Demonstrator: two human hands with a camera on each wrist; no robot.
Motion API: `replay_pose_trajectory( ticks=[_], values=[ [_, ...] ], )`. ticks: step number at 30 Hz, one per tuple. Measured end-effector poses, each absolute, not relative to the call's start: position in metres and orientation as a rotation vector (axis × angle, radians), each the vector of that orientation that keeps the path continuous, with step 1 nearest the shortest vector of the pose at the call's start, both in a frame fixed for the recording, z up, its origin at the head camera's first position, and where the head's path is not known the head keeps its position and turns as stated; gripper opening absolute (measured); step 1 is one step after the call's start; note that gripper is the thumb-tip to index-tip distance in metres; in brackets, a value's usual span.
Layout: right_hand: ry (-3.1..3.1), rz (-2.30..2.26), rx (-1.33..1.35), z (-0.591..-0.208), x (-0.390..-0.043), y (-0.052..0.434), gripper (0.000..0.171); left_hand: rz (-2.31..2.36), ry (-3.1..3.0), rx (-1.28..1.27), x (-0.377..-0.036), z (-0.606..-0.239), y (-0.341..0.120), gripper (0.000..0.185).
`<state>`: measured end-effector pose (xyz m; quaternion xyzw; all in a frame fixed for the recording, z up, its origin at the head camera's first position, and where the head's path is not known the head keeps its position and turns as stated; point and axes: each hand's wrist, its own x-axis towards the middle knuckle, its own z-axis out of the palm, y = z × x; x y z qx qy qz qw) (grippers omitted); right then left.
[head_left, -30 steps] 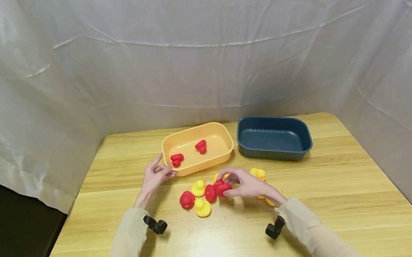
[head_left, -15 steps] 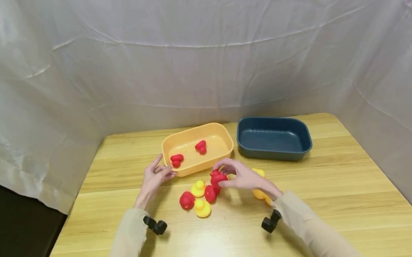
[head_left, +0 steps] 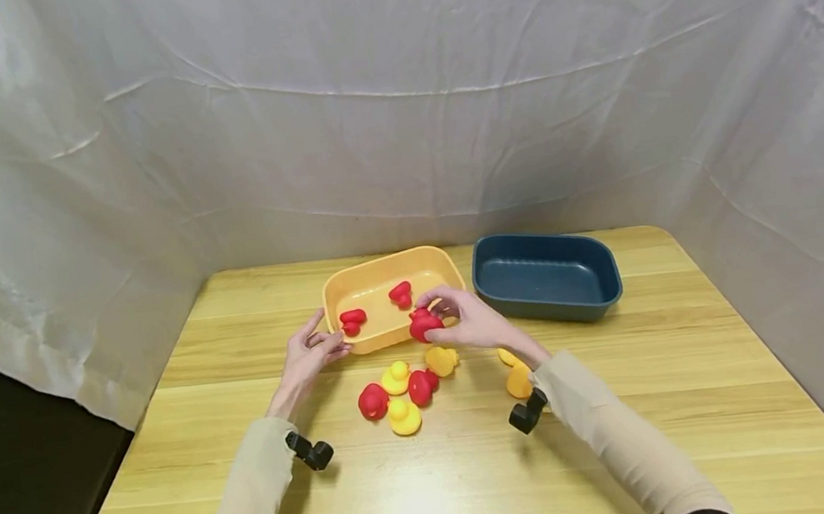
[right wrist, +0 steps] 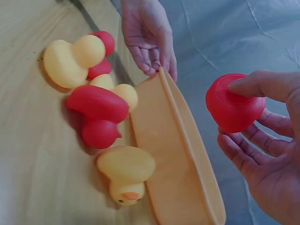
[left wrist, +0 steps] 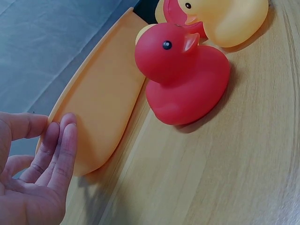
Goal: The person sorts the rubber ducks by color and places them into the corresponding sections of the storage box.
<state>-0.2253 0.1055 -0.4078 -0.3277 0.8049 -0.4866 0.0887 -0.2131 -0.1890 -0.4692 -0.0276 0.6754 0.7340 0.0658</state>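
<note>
My right hand (head_left: 440, 321) pinches a red duck (head_left: 424, 327) just above the near rim of the orange tray (head_left: 379, 342); in the right wrist view the thumb and fingers (right wrist: 243, 154) curl round that red duck (right wrist: 233, 104). Two more red ducks (head_left: 352, 320) (head_left: 401, 293) lie inside the tray. My left hand (head_left: 313, 347) rests with straight fingers (left wrist: 61, 150) against the orange tray's (left wrist: 103, 108) near left corner. Between my arms on the table sit red ducks (head_left: 373, 401) (head_left: 421, 387) and yellow ducks (head_left: 395, 378) (head_left: 403, 415) (head_left: 441, 360).
A dark blue tray (head_left: 548, 303) stands to the right of the orange one, with nothing in it. Another yellow duck (head_left: 517, 377) lies by my right wrist. A white sheet hangs behind the wooden table (head_left: 481, 484), and dark floor shows past its left edge.
My right hand has lifted a red duck from the cluster on the table and carried it back and left to the orange tray's rim. The left hand has stayed in place.
</note>
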Motion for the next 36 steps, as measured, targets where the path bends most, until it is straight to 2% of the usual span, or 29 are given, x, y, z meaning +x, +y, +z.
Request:
replay_pose_trajectory(
  ticks=[10, 19, 36],
  values=[
    [2.413, -1.422, -0.991, -0.363, -0.225, 0.09, 0.043, 2.232, 2.046, -0.059, -0.215, -0.472, -0.19, 0.073],
    [2.457, -1.375, -0.951, -0.379, -0.261, 0.078, 0.043, 2.209, 2.029, -0.086, -0.214, -0.468, -0.19, 0.073],
    [2.548, -1.206, -0.773, -0.383, -0.291, 0.05, 0.041, 2.19, 2.053, -0.074, -0.215, -0.468, -0.191, 0.073]
  ],
)
